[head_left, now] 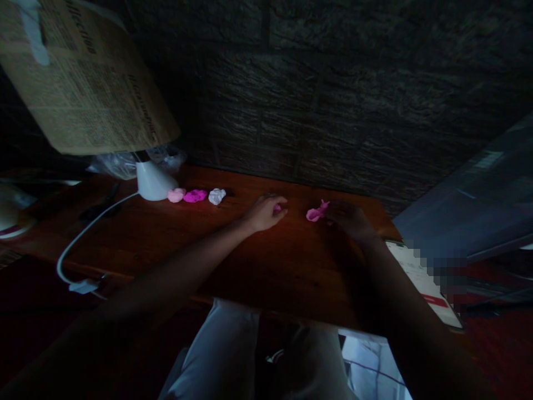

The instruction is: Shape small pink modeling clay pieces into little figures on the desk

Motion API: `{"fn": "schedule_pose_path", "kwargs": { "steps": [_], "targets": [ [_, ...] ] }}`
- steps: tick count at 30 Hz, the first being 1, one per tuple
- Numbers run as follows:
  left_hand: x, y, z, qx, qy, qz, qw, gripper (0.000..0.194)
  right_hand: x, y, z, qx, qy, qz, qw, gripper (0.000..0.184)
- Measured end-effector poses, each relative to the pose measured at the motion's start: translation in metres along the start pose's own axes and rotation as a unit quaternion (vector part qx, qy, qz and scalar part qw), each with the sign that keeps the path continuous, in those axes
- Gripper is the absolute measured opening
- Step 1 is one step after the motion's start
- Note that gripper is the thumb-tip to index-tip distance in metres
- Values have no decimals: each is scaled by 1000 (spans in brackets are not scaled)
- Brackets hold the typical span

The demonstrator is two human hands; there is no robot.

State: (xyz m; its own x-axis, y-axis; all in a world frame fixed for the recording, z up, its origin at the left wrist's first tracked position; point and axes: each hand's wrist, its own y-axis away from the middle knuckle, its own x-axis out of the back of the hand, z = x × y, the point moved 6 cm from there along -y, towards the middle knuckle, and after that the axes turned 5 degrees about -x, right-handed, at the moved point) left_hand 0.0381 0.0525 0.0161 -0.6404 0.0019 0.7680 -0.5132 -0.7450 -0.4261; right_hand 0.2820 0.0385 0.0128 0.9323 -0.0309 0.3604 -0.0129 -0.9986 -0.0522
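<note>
My left hand is over the middle of the wooden desk, its fingers curled around a small pink wad of what looks like crumpled paper. To the right, my right hand has its fingers closed on one end of a pink crumpled paper piece, which sticks out to the left with uneven, pointed edges. Shadow hides most of those fingertips. Farther left, three wads lie in a row: a pale pink wad, a magenta wad and a white crumpled wad.
A lamp with a newsprint-patterned shade and a white base stands at the left. Its white cable hangs over the front edge of the desk. Clear plastic lies behind the base. A dark brick-patterned wall rises behind.
</note>
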Motion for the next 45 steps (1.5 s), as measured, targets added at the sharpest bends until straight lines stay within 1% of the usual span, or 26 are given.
{"fn": "schedule_pose_path", "kwargs": {
  "steps": [4,7,9,11,13,15,17,19,22,25,27,30,35,37,40,43,45],
  "targets": [
    [-1,0,0,5,12,-2,1000,25,-2,-2,1,10,35,-18,999,35],
    [-1,1,0,9,32,3,999,25,-2,-3,2,6,36,-18,999,33],
    [-2,0,0,15,61,12,998,23,0,-3,2,1,32,-13,999,34],
    [-3,-1,-1,24,114,29,993,22,2,-1,-1,0,22,0,1000,38],
    [-3,-3,-1,35,181,58,981,21,2,3,-9,12,6,18,1000,43],
    [0,-4,0,43,241,83,966,22,-1,9,-22,38,-8,26,999,47],
    [3,-5,2,51,293,89,951,25,-10,17,-35,58,-25,12,998,47],
    [3,-5,5,57,346,75,934,30,-20,26,-48,74,-33,-3,997,46],
    [0,-5,11,50,418,43,906,33,-36,35,-59,88,-34,-48,994,42],
    [-6,-5,15,36,471,31,881,33,-47,38,-58,89,-30,-77,993,44],
    [-11,-4,15,35,486,23,873,34,-49,36,-55,87,-42,-84,992,45],
    [-15,-3,16,33,482,11,876,35,-50,34,-50,80,-72,-87,990,46],
    [-12,-3,18,13,426,13,905,25,-52,34,-51,80,-86,-93,989,43],
    [-11,-3,18,15,411,15,911,24,-52,35,-54,88,-87,-102,987,43],
    [-11,-2,17,24,418,21,908,24,-48,35,-56,100,-79,-98,987,42],
    [-11,-2,17,36,438,18,898,25,-40,33,-54,96,-67,-61,991,41],
    [-12,-1,19,39,454,3,890,27,-36,32,-51,88,-54,-37,994,40]
  ]
}}
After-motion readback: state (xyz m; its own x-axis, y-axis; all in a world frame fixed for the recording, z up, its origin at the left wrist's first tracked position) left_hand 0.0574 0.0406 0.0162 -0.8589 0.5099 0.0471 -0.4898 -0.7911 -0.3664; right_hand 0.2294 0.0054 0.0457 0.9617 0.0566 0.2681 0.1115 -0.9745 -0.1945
